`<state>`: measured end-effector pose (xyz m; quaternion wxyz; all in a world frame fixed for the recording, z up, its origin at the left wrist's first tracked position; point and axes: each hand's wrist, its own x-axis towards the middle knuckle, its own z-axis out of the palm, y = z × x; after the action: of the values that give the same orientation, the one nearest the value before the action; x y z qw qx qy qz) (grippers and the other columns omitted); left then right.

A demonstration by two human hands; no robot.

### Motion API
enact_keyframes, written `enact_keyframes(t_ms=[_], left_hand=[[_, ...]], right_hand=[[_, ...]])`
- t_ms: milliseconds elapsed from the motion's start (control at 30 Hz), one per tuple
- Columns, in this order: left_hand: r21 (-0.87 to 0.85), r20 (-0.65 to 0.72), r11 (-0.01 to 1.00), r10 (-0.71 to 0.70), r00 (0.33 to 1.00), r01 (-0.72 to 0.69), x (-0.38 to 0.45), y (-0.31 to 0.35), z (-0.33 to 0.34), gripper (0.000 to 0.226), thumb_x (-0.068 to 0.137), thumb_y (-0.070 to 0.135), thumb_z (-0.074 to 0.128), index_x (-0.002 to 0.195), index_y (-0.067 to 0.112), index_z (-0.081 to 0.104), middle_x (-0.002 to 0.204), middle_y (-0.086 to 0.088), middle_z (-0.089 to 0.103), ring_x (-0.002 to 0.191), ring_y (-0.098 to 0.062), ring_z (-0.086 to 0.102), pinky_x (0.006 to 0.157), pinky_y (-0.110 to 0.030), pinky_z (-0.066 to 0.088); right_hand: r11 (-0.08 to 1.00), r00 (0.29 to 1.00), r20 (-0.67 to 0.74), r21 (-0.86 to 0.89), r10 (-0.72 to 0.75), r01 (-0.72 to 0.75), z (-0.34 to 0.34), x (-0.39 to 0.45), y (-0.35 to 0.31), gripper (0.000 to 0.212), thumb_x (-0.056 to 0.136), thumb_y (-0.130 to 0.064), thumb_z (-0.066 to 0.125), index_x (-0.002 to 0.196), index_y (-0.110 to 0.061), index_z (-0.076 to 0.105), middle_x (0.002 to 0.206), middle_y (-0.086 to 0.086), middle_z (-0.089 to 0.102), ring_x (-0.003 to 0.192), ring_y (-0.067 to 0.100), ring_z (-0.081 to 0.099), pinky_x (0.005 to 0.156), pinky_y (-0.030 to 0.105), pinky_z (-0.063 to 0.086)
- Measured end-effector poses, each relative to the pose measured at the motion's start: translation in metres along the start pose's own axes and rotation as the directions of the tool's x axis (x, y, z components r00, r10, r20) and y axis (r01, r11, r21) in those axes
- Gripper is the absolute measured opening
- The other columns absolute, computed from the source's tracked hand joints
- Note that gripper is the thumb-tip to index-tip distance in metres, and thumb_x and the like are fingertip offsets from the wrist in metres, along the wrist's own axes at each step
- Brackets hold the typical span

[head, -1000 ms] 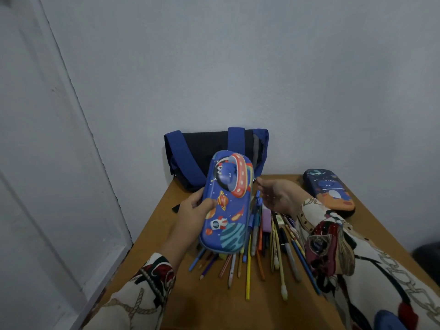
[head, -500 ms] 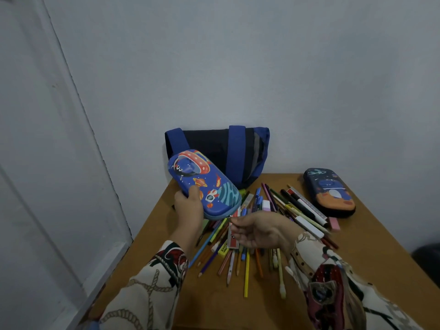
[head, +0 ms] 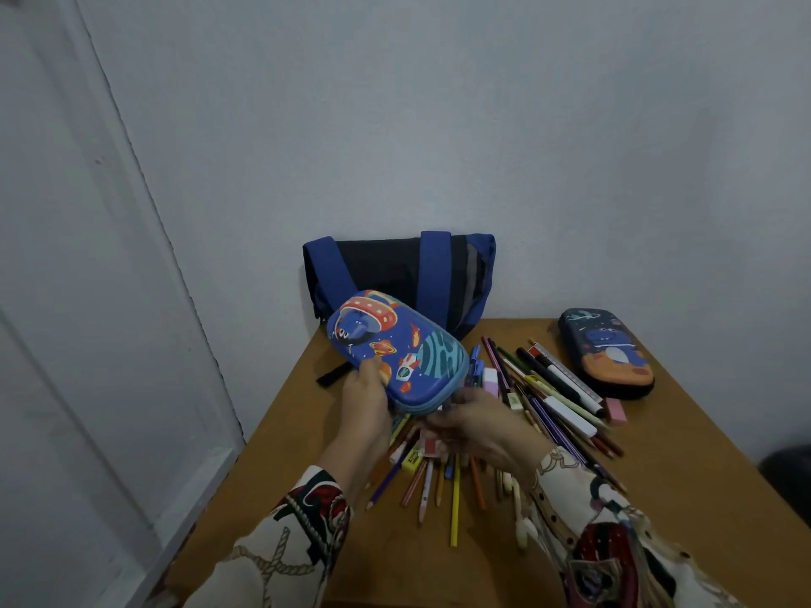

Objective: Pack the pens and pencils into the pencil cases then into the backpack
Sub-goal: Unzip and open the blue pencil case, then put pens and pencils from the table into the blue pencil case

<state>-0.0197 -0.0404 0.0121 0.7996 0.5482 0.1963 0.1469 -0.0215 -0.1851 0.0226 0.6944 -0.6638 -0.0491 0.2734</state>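
My left hand (head: 366, 408) grips a blue space-print pencil case (head: 397, 348) by its left side, holding it tilted above the table. My right hand (head: 476, 425) touches the case's near end with its fingertips at the zip edge; I cannot tell whether it pinches the zip. The case looks closed. Under both hands lies a spread pile of pens and pencils (head: 540, 399). A second, darker pencil case (head: 605, 351) lies closed at the right. A black and blue backpack (head: 395, 274) stands against the wall at the table's far edge.
The wooden table (head: 680, 467) stands in a corner, with a white wall behind and a white door at the left. A pink eraser (head: 616, 410) lies next to the dark case. Something dark sits on the floor at the far right (head: 790, 471).
My left hand turned the blue case from upright to slanted and drew it left. My right hand left the case's far end, dropped over the pens, then came up to its near end.
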Motion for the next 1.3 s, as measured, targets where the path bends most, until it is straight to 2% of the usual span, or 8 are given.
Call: enact_keyframes(t_ms=[200, 367, 467, 567, 733, 900, 1200, 1300], left_hand=[[0.142, 0.081, 0.989, -0.054, 0.995, 0.042, -0.004, -0.001, -0.009, 0.029, 0.099, 0.024, 0.045, 0.117, 0.008, 0.061, 0.091, -0.007, 0.075, 0.075, -0.023, 0.073, 0.058, -0.031, 0.057], [0.293, 0.202, 0.956, -0.041, 0.978, -0.021, -0.004, -0.006, -0.007, 0.047, 0.097, 0.037, 0.048, 0.14, 0.017, 0.042, 0.118, -0.009, 0.066, 0.098, -0.026, 0.069, 0.078, -0.042, 0.059], [0.483, 0.199, 0.875, -0.074, 0.977, -0.032, -0.009, -0.001, -0.003, 0.108, 0.068, 0.084, 0.051, 0.149, 0.015, 0.031, 0.138, -0.01, 0.053, 0.117, -0.029, 0.059, 0.096, -0.046, 0.051], [0.599, 0.208, 0.796, -0.048, 0.977, -0.088, -0.013, 0.002, 0.0, 0.141, 0.04, 0.099, 0.052, 0.15, 0.015, 0.024, 0.143, -0.009, 0.047, 0.123, -0.029, 0.054, 0.101, -0.043, 0.048], [0.333, 0.213, 0.94, -0.149, 0.966, 0.072, -0.015, 0.004, -0.006, 0.107, 0.051, 0.064, 0.084, 0.137, 0.015, 0.044, 0.116, -0.011, 0.067, 0.094, -0.03, 0.071, 0.079, -0.048, 0.059], [0.233, 0.346, 0.968, -0.173, 0.922, 0.094, -0.031, 0.012, -0.013, 0.046, 0.088, 0.045, 0.059, 0.119, 0.012, 0.065, 0.1, -0.015, 0.074, 0.086, -0.03, 0.072, 0.071, -0.039, 0.058], [-0.031, 0.274, 0.99, -0.127, 0.953, 0.141, -0.028, 0.02, -0.051, 0.035, 0.092, 0.034, 0.051, 0.066, 0.016, 0.066, 0.066, -0.007, 0.063, 0.055, -0.02, 0.062, 0.055, -0.03, 0.051], [-0.12, 0.235, 0.978, -0.137, 0.962, 0.168, -0.028, 0.013, -0.072, 0.028, 0.089, 0.036, 0.052, 0.072, 0.015, 0.06, 0.067, -0.006, 0.06, 0.058, -0.021, 0.059, 0.058, -0.031, 0.05]], right_hand=[[0.938, 0.994, -0.03, 0.329, -0.106, 0.11, -0.011, -0.007, -0.004, 0.03, 0.099, -0.039, 0.046, 0.118, -0.021, 0.061, 0.11, 0.011, 0.072, 0.097, 0.029, 0.07, 0.072, 0.044, 0.059], [0.911, 0.98, 0.011, 0.372, -0.199, 0.181, -0.01, -0.01, 0.002, 0.035, 0.097, -0.03, 0.051, 0.132, -0.026, 0.052, 0.119, 0.011, 0.068, 0.101, 0.029, 0.069, 0.068, 0.04, 0.059], [0.922, 0.973, 0.012, 0.323, -0.23, 0.214, -0.009, -0.012, 0.008, 0.042, 0.094, -0.019, 0.057, 0.135, -0.028, 0.052, 0.117, 0.012, 0.068, 0.1, 0.032, 0.069, 0.067, 0.041, 0.059], [0.913, 0.961, 0.033, 0.321, -0.276, 0.251, -0.005, -0.014, 0.015, 0.046, 0.091, -0.014, 0.059, 0.134, -0.028, 0.052, 0.113, 0.008, 0.071, 0.103, 0.032, 0.068, 0.074, 0.046, 0.06], [0.924, 0.95, 0.058, 0.255, -0.307, 0.283, -0.004, -0.021, 0.018, 0.054, 0.082, -0.01, 0.064, 0.131, -0.03, 0.054, 0.116, 0.003, 0.068, 0.103, 0.026, 0.068, 0.075, 0.046, 0.059], [0.932, 0.956, 0.027, 0.231, -0.292, 0.278, -0.014, -0.025, 0.022, 0.049, 0.086, -0.003, 0.063, 0.13, -0.024, 0.055, 0.115, 0.01, 0.07, 0.103, 0.03, 0.069, 0.071, 0.042, 0.06], [0.965, 0.965, -0.134, 0.106, -0.223, 0.238, -0.038, -0.028, 0.037, 0.052, 0.089, 0.004, 0.054, 0.134, -0.023, 0.049, 0.101, 0.015, 0.073, 0.089, 0.03, 0.071, 0.071, 0.043, 0.058], [0.966, 0.971, -0.112, 0.126, -0.211, 0.224, -0.037, -0.031, 0.044, 0.048, 0.086, 0.004, 0.056, 0.126, -0.022, 0.054, 0.1, 0.015, 0.073, 0.088, 0.032, 0.071, 0.071, 0.042, 0.059]])
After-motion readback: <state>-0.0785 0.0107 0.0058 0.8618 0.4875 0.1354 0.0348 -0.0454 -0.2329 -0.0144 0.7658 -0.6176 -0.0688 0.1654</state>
